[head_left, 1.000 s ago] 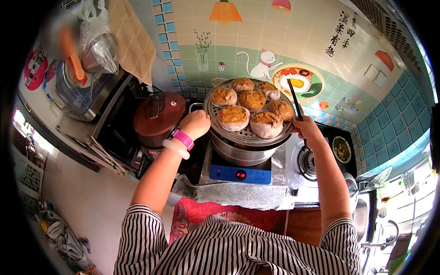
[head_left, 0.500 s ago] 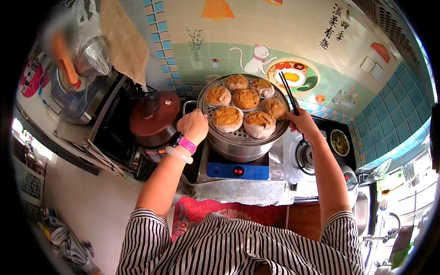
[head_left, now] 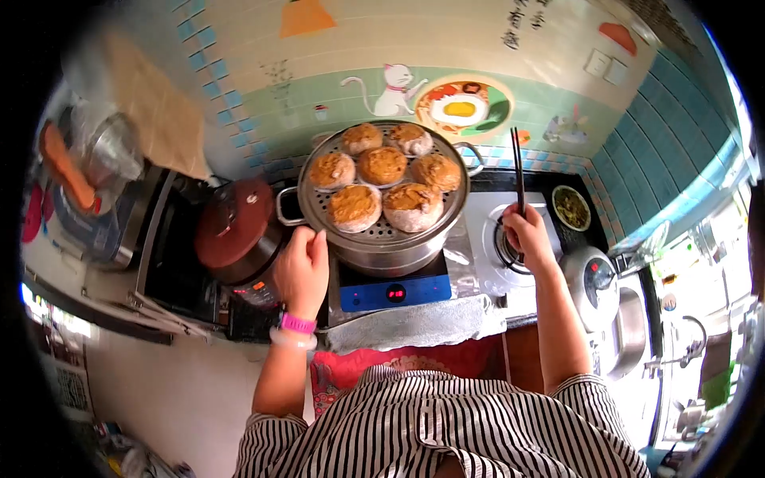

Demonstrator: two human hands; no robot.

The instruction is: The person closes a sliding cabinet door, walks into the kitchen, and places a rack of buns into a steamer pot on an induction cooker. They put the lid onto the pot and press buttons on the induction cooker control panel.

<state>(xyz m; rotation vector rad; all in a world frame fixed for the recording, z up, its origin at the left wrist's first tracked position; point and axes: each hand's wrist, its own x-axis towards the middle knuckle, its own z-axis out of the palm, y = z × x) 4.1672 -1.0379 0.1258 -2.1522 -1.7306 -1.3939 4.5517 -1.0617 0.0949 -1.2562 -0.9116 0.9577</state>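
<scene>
A round metal steamer (head_left: 398, 243) carries several buns with orange-brown topping, such as the front-left bun (head_left: 355, 207), on its perforated tray. It stands on an induction cooker (head_left: 394, 292) with a lit red display. My left hand (head_left: 303, 267), wearing a pink-strapped watch and a pale bangle, is beside the steamer's left front, just below its left handle (head_left: 288, 209). Its fingers are curled in and nothing shows in them. To the right of the steamer, my right hand (head_left: 526, 235) grips a pair of dark chopsticks (head_left: 519, 167), points upward, above the gas burner.
A brown-lidded electric cooker (head_left: 233, 223) stands left of the steamer. On the right are a gas burner (head_left: 510, 247), a bowl of green food (head_left: 570, 207) and a silver rounded appliance (head_left: 591, 287). A grey cloth (head_left: 414, 325) lies along the counter's front edge.
My left hand has come down from the steamer's left handle. The right hand with the chopsticks has moved away from the steamer's rim to the right. The camera view has shifted.
</scene>
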